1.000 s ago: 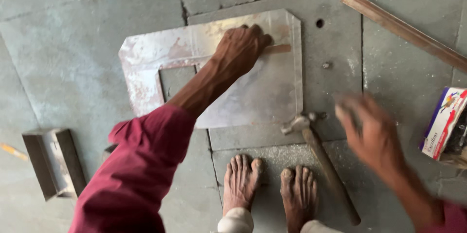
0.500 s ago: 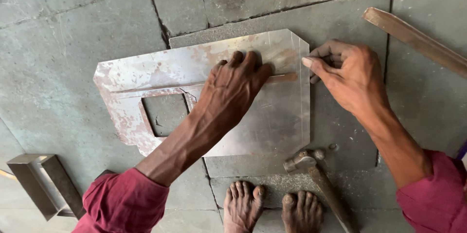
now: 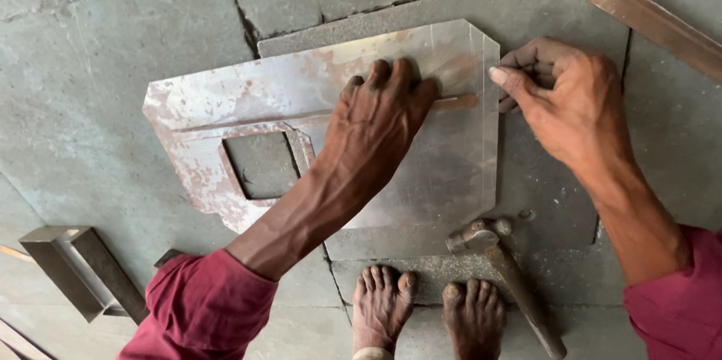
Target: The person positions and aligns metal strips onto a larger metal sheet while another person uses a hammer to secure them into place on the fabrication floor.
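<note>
A flat sheet of metal (image 3: 248, 97) with a square cut-out lies on the stone floor. My left hand (image 3: 380, 116) presses down on a thin straight strip (image 3: 459, 102) laid across the sheet, fingers spread over it. My right hand (image 3: 564, 101) is at the sheet's right edge, fingers pinched together close to the strip's end; whether it holds something small I cannot tell. A hammer (image 3: 504, 270) lies on the floor just below the sheet, beside my bare feet (image 3: 429, 311).
A long wooden bar (image 3: 658, 22) lies at the upper right. A rectangular metal frame (image 3: 79, 270) sits at the lower left. The floor is grey stone slabs (image 3: 113, 37) with cracks and joints.
My right hand moved from beside the hammer up to the sheet's right edge. The view shifted closer to the sheet. My left hand stayed pressed on the strip.
</note>
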